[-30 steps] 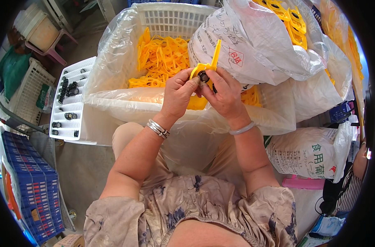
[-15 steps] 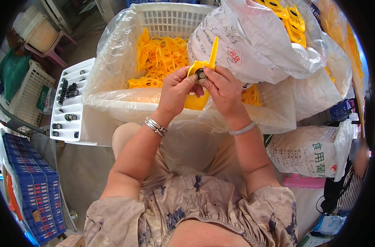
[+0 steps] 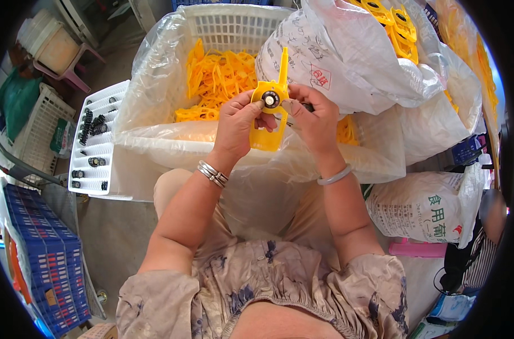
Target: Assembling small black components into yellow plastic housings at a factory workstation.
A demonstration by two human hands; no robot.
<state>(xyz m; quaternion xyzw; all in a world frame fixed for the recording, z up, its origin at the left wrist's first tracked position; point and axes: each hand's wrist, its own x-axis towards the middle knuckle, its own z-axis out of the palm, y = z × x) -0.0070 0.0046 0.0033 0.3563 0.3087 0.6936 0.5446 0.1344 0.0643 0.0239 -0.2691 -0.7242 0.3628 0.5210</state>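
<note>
My left hand (image 3: pixel 235 125) pinches a yellow plastic part (image 3: pixel 265 140) with a long thin arm pointing up and a broad flat lower end. A black ring piece (image 3: pixel 270 100) with a pale centre sits in its round middle, and my left thumb rests at the ring's edge. My right hand (image 3: pixel 316 125) is closed at the part's right side, its thumb close to the ring. Between its curled fingers shows a small black piece (image 3: pixel 308 107), mostly hidden. Below my hands is a plastic-lined white crate (image 3: pixel 234 28) with many yellow plastic pieces (image 3: pixel 226 73) in it.
On the left, a white slotted tray (image 3: pixel 103 148) holds several black ring pieces. Large white sacks (image 3: pixel 347 56) lean over the crate's right side, with yellow parts (image 3: pixel 404 34) at the top. Another sack (image 3: pixel 415 206) stands lower right. Blue crates (image 3: pixel 45 254) stand at lower left.
My right hand has shifted slightly right, away from the ring, and a black piece now shows in its fingers. The yellow part has turned more upright, its ring facing up in plain view.
</note>
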